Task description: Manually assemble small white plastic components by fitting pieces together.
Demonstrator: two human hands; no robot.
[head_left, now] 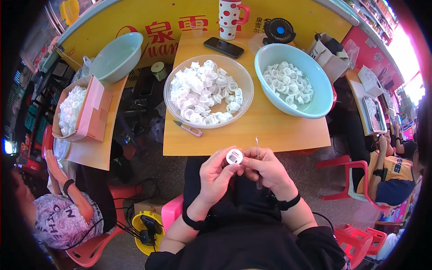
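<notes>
My left hand (216, 176) is closed around a small round white plastic part (234, 156), its slotted face turned up. A slim metal hand tool (257, 143) stands upright in my closed right hand (269, 169); its thin tip shows above the fingers and its lower end below them. The fingers of both hands meet beside the white part, just off the table's near edge. Beyond them sits a clear round basin (248, 96) heaped with similar white parts. To its right is a light blue basin (265, 95) with more white plastic pieces.
A small pink-handled knife (188, 128) lies on the table (216, 145). Behind the basins are a black phone (223, 47), a red-dotted mug (228, 20) and a black fan (279, 31). At left, a carton (95, 110) of white pieces stands near a seated person (67, 216).
</notes>
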